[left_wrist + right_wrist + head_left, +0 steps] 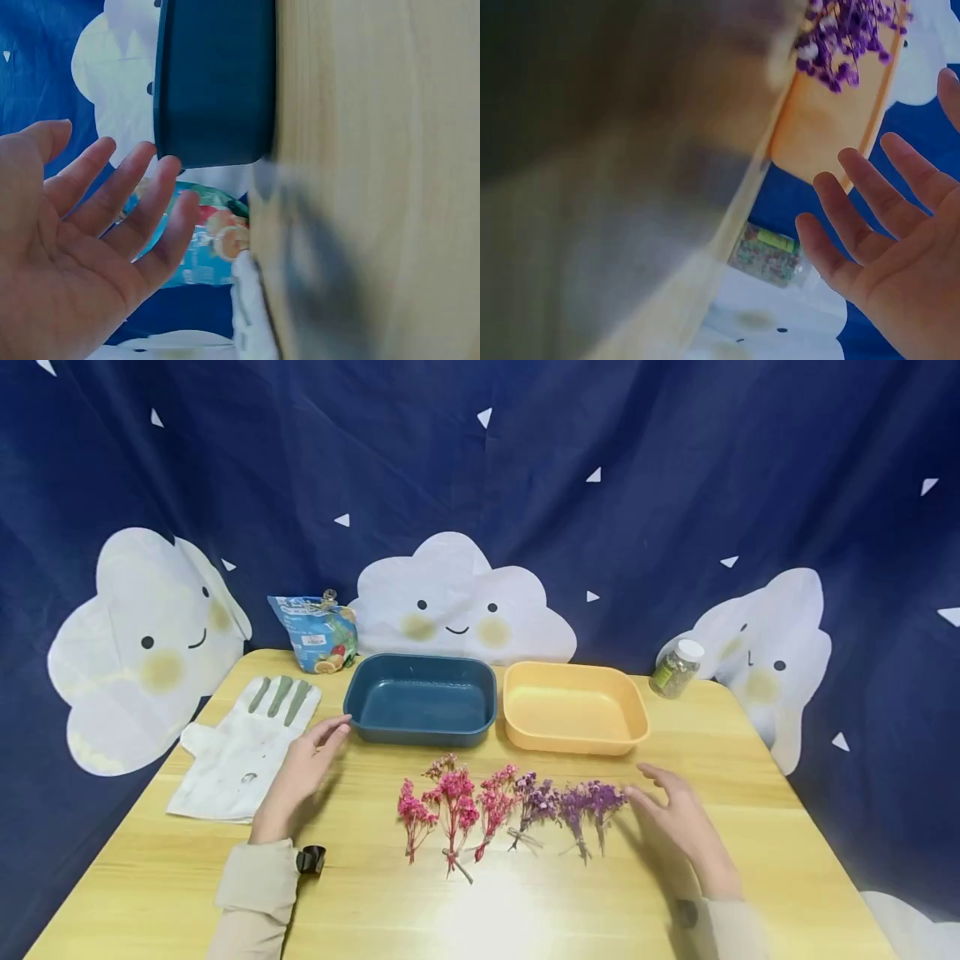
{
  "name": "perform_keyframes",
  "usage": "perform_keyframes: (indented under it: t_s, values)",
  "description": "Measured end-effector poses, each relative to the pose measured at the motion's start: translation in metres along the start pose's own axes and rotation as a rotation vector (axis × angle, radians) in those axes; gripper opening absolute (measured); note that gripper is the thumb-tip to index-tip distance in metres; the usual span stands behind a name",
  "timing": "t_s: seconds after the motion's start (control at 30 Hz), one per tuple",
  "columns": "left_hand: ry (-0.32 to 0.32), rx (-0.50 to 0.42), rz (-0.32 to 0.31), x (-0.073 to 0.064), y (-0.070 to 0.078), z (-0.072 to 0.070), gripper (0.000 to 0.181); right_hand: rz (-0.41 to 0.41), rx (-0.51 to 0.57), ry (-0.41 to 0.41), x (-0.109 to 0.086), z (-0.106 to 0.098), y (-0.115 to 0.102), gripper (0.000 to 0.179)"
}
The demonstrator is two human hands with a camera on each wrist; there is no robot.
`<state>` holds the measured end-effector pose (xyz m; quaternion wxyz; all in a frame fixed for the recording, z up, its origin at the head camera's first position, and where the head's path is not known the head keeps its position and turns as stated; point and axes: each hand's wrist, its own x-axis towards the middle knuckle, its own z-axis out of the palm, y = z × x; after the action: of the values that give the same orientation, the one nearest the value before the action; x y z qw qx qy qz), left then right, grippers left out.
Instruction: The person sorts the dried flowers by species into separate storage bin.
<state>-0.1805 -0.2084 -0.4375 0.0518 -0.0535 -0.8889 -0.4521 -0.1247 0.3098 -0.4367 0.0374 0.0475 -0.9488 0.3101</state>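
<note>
In the head view my left hand (pixel 306 766) hovers by the near left corner of a dark blue tray (pixel 420 737), its fingers extended and holding nothing. The left wrist view shows those fingers spread, close to the tray's end wall. My right hand (pixel 678 822) is off the right end of a row of small dried flower bunches, fingers loosely extended and holding nothing. Several pink bunches (pixel 455 802) lie on the left of that row, purple bunches (pixel 577 806) on the right. Beyond them sits a yellow tray (pixel 573 745) beside the blue one.
A white cloth glove shape (pixel 240 768) with grey-green stripes lies at the left. Behind it stands a blue snack bag (pixel 315 635) with a clip on top. A white-lidded jar (pixel 675 670) is at the back right. A dark blue cloud-print curtain (pixel 480 460) hangs behind the wooden table (pixel 375 910).
</note>
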Motion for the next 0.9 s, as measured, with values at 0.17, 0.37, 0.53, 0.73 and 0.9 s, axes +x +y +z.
perform_keyframes:
  t_s: [0.17, 0.37, 0.53, 0.73, 0.9]
  values:
    - [0.067, -0.079, -0.022, 0.004, -0.008, 0.001, 0.045, 0.022, 0.038, -0.037, -0.007, 0.004, -0.002, 0.058]
    - [0.08, -0.132, -0.04, 0.006, -0.017, 0.006, 0.04, -0.002, 0.055, -0.065, -0.016, 0.01, -0.006, 0.05]
    - [0.112, -0.217, -0.052, 0.009, -0.024, 0.012, 0.038, -0.032, 0.097, -0.096, -0.019, 0.016, -0.007, 0.045]
    - [0.159, -0.309, -0.125, 0.017, -0.025, 0.017, 0.037, -0.006, 0.065, -0.14, -0.019, 0.022, -0.011, 0.041]
    - [0.174, -0.381, -0.205, 0.024, -0.026, 0.019, 0.041, 0.039, 0.031, -0.126, -0.02, 0.025, -0.011, 0.033]
